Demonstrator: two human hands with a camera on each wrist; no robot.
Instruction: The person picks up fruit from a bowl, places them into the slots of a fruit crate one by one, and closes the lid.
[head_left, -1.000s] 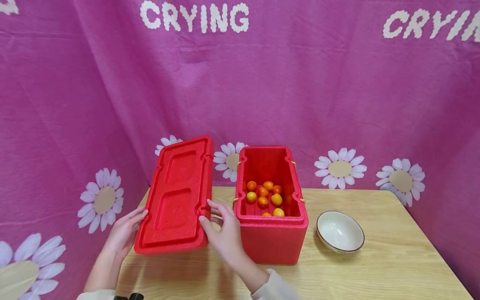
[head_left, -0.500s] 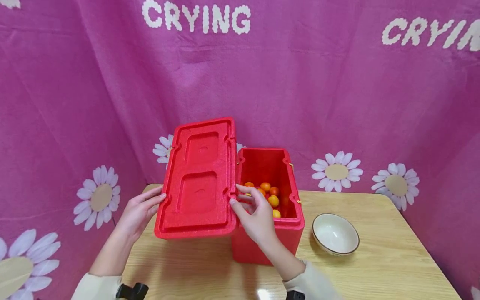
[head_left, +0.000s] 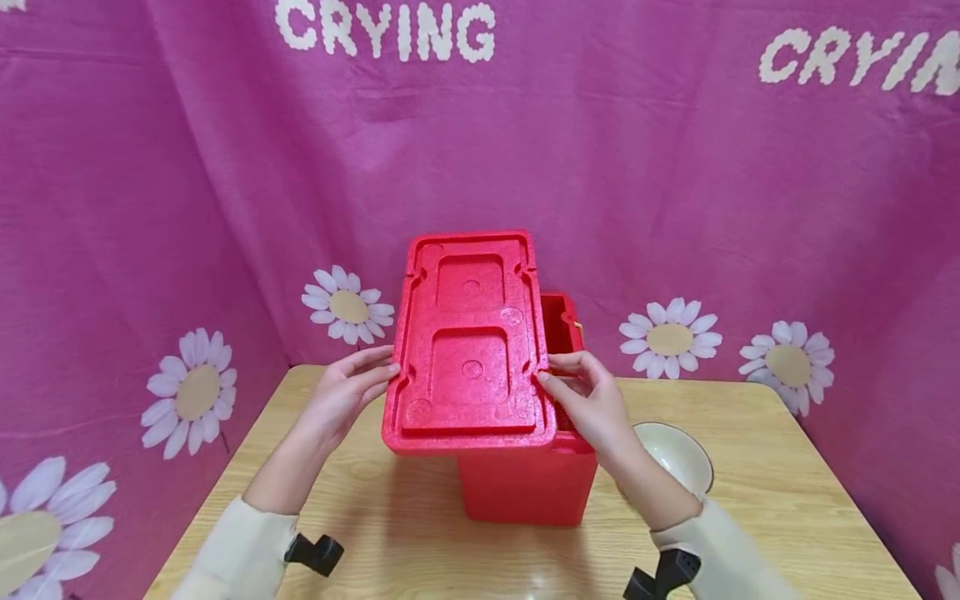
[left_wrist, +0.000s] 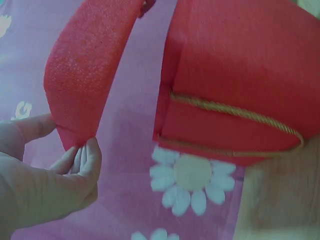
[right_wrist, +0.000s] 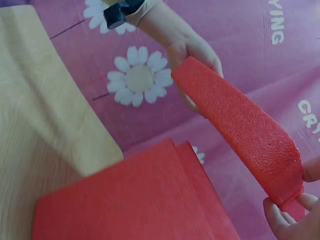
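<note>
Both hands hold a red foam lid [head_left: 471,367] by its long edges, its recessed face toward the head camera. My left hand [head_left: 348,392] pinches the left edge, thumb on the near face and fingers behind, as the left wrist view also shows the left hand [left_wrist: 55,180]. On the opposite edge my right hand [head_left: 592,400] pinches the lid near a notch. The lid hangs above and left of the red foam box [head_left: 525,492], covering most of its opening in the head view. A gap between lid and box shows in both wrist views. The box's contents are hidden.
A cream bowl with a dark rim [head_left: 675,454] stands right of the box, partly behind the right forearm. A yellow rope handle [left_wrist: 240,115] hangs on the box's side. All of this is on a wooden table [head_left: 780,500], with a pink flowered curtain [head_left: 585,167] behind.
Both hands have carried the lid from the left of the box rightward and up, over its opening. The orange and yellow fruits inside have become hidden behind the lid.
</note>
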